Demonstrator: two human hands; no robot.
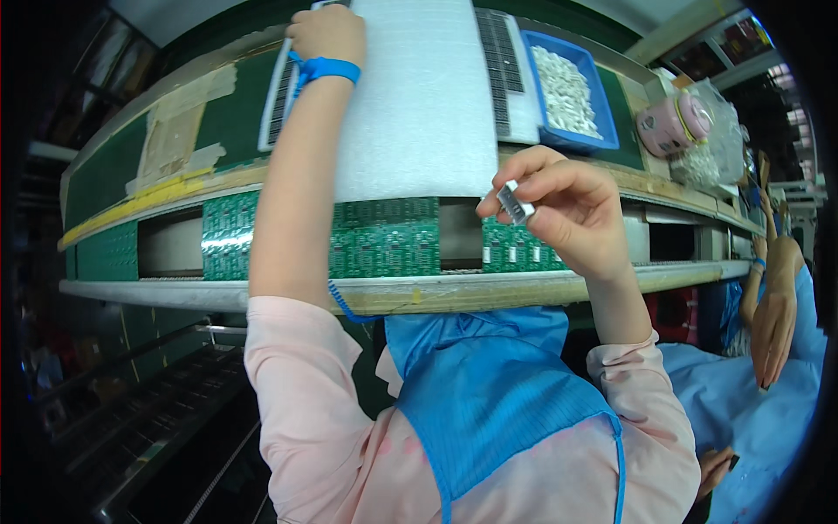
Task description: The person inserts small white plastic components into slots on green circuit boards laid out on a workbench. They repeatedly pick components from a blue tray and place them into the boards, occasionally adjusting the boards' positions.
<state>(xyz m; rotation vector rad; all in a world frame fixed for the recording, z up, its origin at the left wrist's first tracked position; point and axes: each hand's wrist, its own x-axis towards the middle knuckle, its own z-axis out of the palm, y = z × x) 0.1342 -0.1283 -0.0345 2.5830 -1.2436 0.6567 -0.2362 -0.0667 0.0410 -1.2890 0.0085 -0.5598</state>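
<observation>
At the far side of the bench, my left hand [327,37], with a blue wrist strap [330,68], has its fingers curled at the left edge of a white foam sheet [419,105]. Whatever its fingertips grip is hidden. Under the sheet, a tray with dark rows [278,105] shows on the left, and another dark-rowed part [499,65] on the right. My right hand [576,201] is raised above the front of the bench, pinching a small white connector [515,203] with a dark, pinned face between thumb and fingers.
Right of the sheet stands a blue bin [607,135] of small white parts. Green circuit boards [384,236] line the rail along the front. A pink lidded container [668,127] and a clear plastic bag [724,131] stand farther right. A co-worker's hand [775,336] is at the right.
</observation>
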